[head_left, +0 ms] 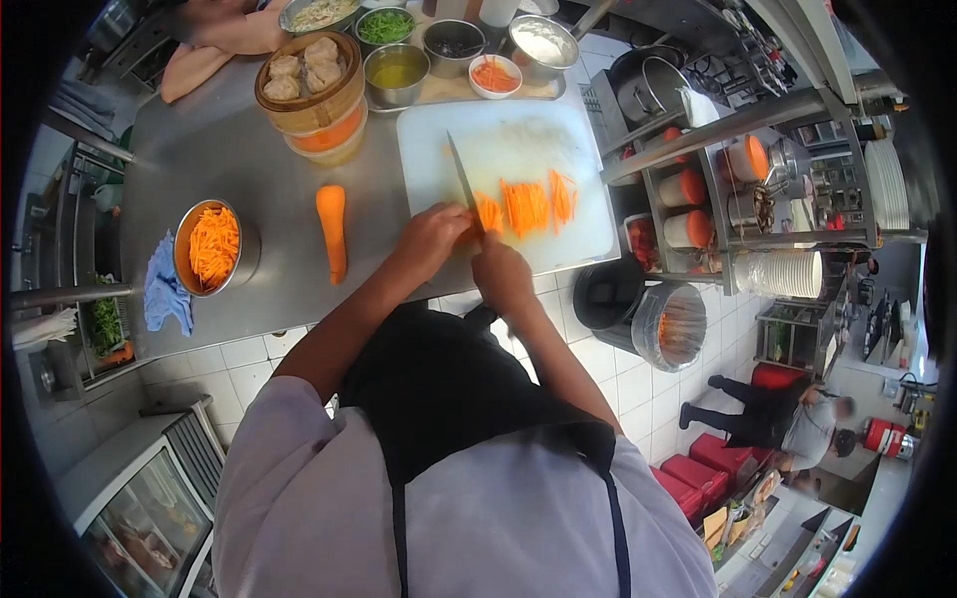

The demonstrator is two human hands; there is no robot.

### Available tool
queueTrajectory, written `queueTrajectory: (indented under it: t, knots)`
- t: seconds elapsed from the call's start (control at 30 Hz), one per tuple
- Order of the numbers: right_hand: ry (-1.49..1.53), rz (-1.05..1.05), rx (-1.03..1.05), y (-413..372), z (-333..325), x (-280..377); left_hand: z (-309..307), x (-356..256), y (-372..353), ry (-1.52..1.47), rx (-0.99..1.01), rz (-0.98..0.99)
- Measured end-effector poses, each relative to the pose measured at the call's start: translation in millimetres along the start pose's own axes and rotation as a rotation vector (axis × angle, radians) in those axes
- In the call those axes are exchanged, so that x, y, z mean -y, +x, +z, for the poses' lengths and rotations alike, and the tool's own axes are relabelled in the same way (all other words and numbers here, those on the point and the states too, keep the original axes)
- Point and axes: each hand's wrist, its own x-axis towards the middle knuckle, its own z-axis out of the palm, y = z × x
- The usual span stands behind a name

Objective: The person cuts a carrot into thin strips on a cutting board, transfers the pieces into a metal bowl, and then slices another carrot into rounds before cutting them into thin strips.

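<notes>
My right hand point(501, 271) is closed round the handle of a large knife point(464, 177), whose blade points away over the white cutting board point(588, 237). Left of the blade, my left hand point(435, 239) holds a piece of carrot point(466, 228) down on the board, its fingers bent close to the steel. Right of the knife lie carrot strips point(525, 206) in small heaps. A whole peeled carrot point(332, 231) rests on the steel table left of the board. Farther left, a metal bowl point(246, 261) holds shredded carrot point(213, 247).
A bamboo steamer point(311, 115) with dumplings stands behind, beside bowls of greens point(385, 27), yellow liquid point(397, 72) and orange shreds point(494, 76). A blue cloth point(165, 289) lies far left. Another person's arms point(214, 55) rest at the back. A person point(797, 424) stands at right.
</notes>
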Motion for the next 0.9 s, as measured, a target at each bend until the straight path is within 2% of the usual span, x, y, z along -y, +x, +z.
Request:
queueTrajectory:
  t: [0.07,0.23,0.3,0.37,0.47,0.57,0.63,0.67,0.77,0.9]
  knots:
    - [0.007,-0.013,-0.037,6,7,-3,1,1,1,-0.019,-0.029,0.012]
    - [-0.011,-0.033,0.013,-11,-30,7,-4,-2,3,0.021,-0.01,0.026]
    - [-0.002,-0.005,-0.031,-1,5,2,0,-1,-1,0.004,-0.022,0.019]
    - [-0.008,0.024,-0.025,4,6,5,6,5,1,-0.024,-0.067,0.031]
    - [-0.038,-0.113,-0.008,5,5,-15,-4,0,2,-0.005,0.002,0.031]
    - [0.03,0.026,0.054,-6,-12,3,-3,0,2,-0.01,0.014,0.015]
    - [0.005,0.056,0.07,0,4,0,3,1,0,-0.031,-0.024,0.011]
    - [-0.006,0.06,0.073,7,11,-3,4,4,1,-0.033,-0.051,0.009]
    - [0.017,0.024,0.088,-1,-22,4,0,6,0,-0.004,0.011,0.035]
    - [0.03,0.041,0.074,-7,-4,1,-3,-2,0,-0.04,-0.003,0.0]
